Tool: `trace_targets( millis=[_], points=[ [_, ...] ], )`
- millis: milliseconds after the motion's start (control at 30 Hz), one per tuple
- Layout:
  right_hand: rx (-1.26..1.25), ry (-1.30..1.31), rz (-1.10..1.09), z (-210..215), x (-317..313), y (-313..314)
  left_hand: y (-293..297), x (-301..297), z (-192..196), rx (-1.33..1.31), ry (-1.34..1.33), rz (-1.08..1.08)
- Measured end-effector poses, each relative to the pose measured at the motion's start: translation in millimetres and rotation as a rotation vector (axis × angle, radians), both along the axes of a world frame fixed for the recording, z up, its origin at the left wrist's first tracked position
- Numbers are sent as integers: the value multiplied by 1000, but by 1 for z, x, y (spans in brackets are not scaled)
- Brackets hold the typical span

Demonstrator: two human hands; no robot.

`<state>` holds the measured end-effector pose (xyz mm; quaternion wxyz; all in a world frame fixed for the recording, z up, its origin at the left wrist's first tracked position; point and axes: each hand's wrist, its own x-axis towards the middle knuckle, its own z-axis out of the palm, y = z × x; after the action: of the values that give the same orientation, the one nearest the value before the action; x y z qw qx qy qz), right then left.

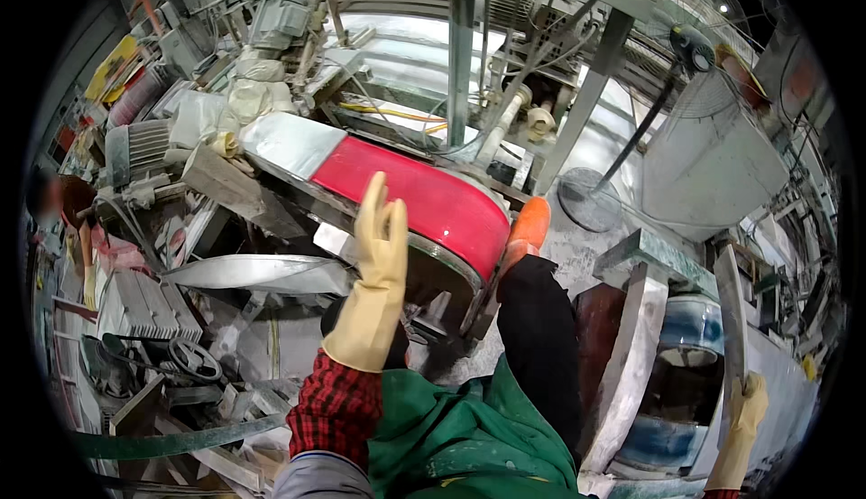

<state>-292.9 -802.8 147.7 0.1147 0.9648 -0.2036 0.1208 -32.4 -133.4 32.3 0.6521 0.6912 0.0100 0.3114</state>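
Note:
My left hand (pixel 377 269), in a cream rubber glove with a red-and-black checked sleeve, is raised with its fingers stretched out and nothing in them. Behind it runs a red belt-like surface (pixel 410 194) on a long machine with a rounded end. At the lower right my right hand (pixel 744 422), gloved the same way, closes on the lower end of a narrow grey flat strip (pixel 732 305). That strip stands on edge beside a blue drum-like thing (pixel 695 323). Its material cannot be made out.
An orange boot (pixel 530 224) stands beside the machine's rounded end. Farther right are a fan (pixel 692 48) on a round-based stand and a large grey bin (pixel 713 152). A pale beam (pixel 629 368) leans near my leg. A handwheel (pixel 195 359) and scrap pieces lie left.

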Motion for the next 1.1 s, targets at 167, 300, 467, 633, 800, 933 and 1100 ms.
trace_targets(
  millis=[167,300,467,633,800,933,1100],
  points=[
    [-94,-182,538,29,105,91,-122,-27,24,-688,425,-796],
    [-170,0,714,66,209,212,-168,-35,35,-891,176,-1252],
    [-257,240,853,84,304,365,-147,42,70,-1317,171,-877],
    [-230,26,1267,60,324,479,-34,60,82,-1304,213,-326],
    [136,-31,1367,46,309,515,39,51,68,-1203,230,-156],
    [573,-292,1162,24,328,480,59,52,48,-1245,168,-87],
    [1541,-402,458,-56,342,446,75,46,33,-1232,148,-95]
  ],
)
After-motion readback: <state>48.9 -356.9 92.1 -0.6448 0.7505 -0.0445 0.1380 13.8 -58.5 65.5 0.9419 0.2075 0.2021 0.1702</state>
